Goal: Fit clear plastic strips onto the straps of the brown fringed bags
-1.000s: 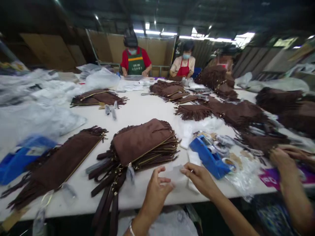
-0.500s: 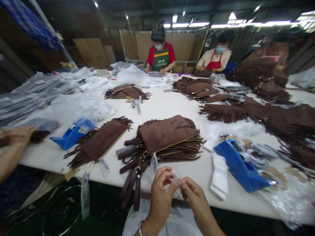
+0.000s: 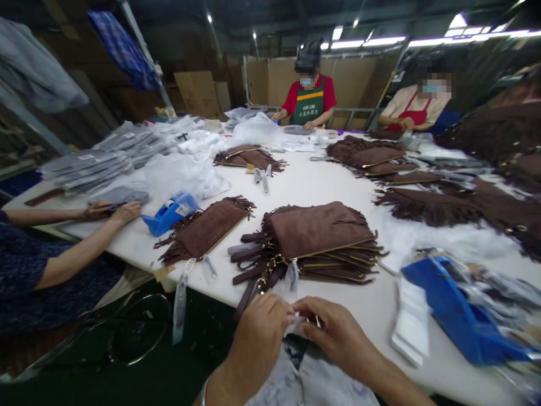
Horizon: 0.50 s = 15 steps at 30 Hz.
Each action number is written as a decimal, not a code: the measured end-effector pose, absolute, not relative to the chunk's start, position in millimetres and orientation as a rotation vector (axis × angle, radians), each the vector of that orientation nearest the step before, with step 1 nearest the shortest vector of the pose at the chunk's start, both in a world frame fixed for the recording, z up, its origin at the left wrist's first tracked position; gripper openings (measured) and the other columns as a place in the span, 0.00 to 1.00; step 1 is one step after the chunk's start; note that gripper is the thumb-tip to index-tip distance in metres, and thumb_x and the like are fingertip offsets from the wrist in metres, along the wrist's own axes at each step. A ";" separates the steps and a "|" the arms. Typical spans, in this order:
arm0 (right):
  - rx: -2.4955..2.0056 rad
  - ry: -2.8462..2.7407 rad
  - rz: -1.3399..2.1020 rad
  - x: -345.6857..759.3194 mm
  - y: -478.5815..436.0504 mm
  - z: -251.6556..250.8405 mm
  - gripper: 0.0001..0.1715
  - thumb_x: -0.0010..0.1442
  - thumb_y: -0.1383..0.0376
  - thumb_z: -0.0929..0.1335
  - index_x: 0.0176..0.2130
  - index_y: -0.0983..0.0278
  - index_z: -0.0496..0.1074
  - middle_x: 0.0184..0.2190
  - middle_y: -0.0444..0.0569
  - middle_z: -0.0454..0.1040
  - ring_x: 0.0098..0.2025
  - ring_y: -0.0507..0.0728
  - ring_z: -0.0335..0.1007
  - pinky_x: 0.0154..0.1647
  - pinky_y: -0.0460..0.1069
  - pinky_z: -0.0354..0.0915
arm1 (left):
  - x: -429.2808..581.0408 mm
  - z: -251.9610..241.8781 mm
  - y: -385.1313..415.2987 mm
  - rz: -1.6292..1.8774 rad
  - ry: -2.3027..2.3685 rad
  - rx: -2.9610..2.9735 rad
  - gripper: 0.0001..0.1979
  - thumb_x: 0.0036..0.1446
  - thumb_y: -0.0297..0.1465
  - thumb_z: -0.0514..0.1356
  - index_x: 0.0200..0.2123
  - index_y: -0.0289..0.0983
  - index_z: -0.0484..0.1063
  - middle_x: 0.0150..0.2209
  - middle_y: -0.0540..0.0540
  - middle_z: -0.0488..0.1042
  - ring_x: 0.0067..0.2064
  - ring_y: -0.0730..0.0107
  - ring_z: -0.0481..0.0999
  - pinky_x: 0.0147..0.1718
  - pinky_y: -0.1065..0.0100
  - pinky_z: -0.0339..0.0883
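Observation:
My left hand (image 3: 257, 338) and my right hand (image 3: 338, 335) meet at the table's near edge, fingers curled in. Between their fingertips is a small piece of translucent plastic (image 3: 296, 320), mostly hidden. Just beyond them lies a stack of brown fringed zip pouches (image 3: 325, 228) with gold zips and hanging wrist straps. A plastic-wrapped zip pull (image 3: 291, 277) hangs from the top pouch, close above my fingers. Another brown fringed pouch (image 3: 211, 228) lies to the left, its wrapped tag (image 3: 180, 307) dangling over the edge.
Blue tape dispensers stand at left (image 3: 171, 211) and right (image 3: 460, 310), near folded white paper (image 3: 409, 321). A co-worker's hands (image 3: 124, 211) work at far left. Two people stand across the table. Bagged goods (image 3: 101, 163) and more brown pouches (image 3: 439, 206) line the sides.
The view has swung left, shifting everything rightward. My hands have come closer together, with the plastic now more covered. The co-worker at left shows more of the arms.

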State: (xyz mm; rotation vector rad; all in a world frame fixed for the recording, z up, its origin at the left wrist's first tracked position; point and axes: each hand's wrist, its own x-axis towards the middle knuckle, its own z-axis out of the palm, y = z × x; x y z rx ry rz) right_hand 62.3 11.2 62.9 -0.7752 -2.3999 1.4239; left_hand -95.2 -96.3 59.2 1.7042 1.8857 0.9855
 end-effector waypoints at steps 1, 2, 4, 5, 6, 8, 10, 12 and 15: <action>-0.816 -2.329 1.504 55.6 6.6 60.4 0.07 0.56 0.68 0.67 0.36 0.60 0.74 0.30 0.43 0.74 0.33 0.53 0.67 0.35 0.46 0.60 | -97.1 57.4 -101.1 1.073 1.869 1.556 0.06 0.62 0.32 0.54 0.40 0.39 0.71 0.38 0.45 0.75 0.42 0.61 0.72 0.44 0.60 0.63; -0.854 -2.226 1.611 49.5 2.2 56.3 0.03 0.56 0.66 0.68 0.33 0.62 0.74 0.28 0.43 0.73 0.31 0.52 0.66 0.33 0.46 0.59 | -98.6 53.4 -105.7 1.176 1.825 1.383 0.10 0.60 0.33 0.58 0.45 0.40 0.69 0.41 0.45 0.75 0.44 0.61 0.72 0.45 0.61 0.63; -0.910 -1.935 1.859 39.2 -4.9 45.7 0.08 0.55 0.62 0.69 0.29 0.64 0.70 0.25 0.42 0.71 0.28 0.51 0.64 0.29 0.45 0.57 | -100.6 40.7 -113.5 1.328 1.650 1.063 0.21 0.53 0.35 0.65 0.50 0.40 0.67 0.44 0.44 0.75 0.45 0.61 0.73 0.44 0.64 0.65; -0.922 -1.785 1.965 35.0 -7.3 40.3 0.11 0.53 0.60 0.71 0.27 0.64 0.68 0.23 0.41 0.69 0.26 0.51 0.62 0.28 0.45 0.56 | -101.4 33.3 -116.6 1.362 1.560 0.942 0.22 0.50 0.35 0.67 0.48 0.38 0.68 0.42 0.45 0.75 0.43 0.61 0.73 0.42 0.66 0.65; -0.931 -1.662 2.037 31.3 -8.9 35.6 0.14 0.52 0.58 0.72 0.27 0.64 0.67 0.22 0.40 0.68 0.25 0.50 0.61 0.27 0.44 0.56 | -102.4 26.2 -119.1 1.377 1.502 0.847 0.19 0.49 0.35 0.67 0.43 0.37 0.70 0.38 0.46 0.76 0.40 0.63 0.74 0.38 0.68 0.65; -0.952 -1.554 2.087 25.5 -9.4 29.4 0.17 0.49 0.57 0.73 0.25 0.64 0.65 0.21 0.38 0.65 0.24 0.49 0.57 0.26 0.44 0.55 | -105.6 15.8 -123.0 1.363 1.515 0.722 0.10 0.49 0.35 0.66 0.31 0.35 0.71 0.29 0.50 0.74 0.32 0.68 0.71 0.31 0.71 0.62; -0.965 -1.595 2.073 21.2 -7.3 27.9 0.16 0.50 0.57 0.73 0.27 0.64 0.67 0.21 0.38 0.64 0.23 0.48 0.55 0.26 0.44 0.54 | -111.2 12.8 -126.1 1.312 1.628 0.703 0.09 0.51 0.34 0.64 0.26 0.35 0.70 0.25 0.52 0.71 0.29 0.71 0.68 0.29 0.72 0.58; -0.945 -1.679 2.058 17.4 -4.1 29.2 0.13 0.53 0.57 0.71 0.30 0.65 0.70 0.22 0.39 0.65 0.24 0.48 0.55 0.27 0.44 0.54 | -118.7 15.7 -129.1 1.241 1.713 0.791 0.08 0.52 0.33 0.63 0.25 0.35 0.71 0.24 0.52 0.70 0.29 0.71 0.67 0.29 0.72 0.56; -0.901 -1.777 2.024 10.3 -1.7 29.5 0.12 0.55 0.57 0.70 0.29 0.65 0.71 0.23 0.40 0.66 0.26 0.49 0.57 0.29 0.44 0.55 | -130.8 21.8 -135.5 1.151 1.813 0.949 0.09 0.54 0.33 0.61 0.24 0.36 0.71 0.25 0.52 0.71 0.30 0.69 0.68 0.30 0.71 0.55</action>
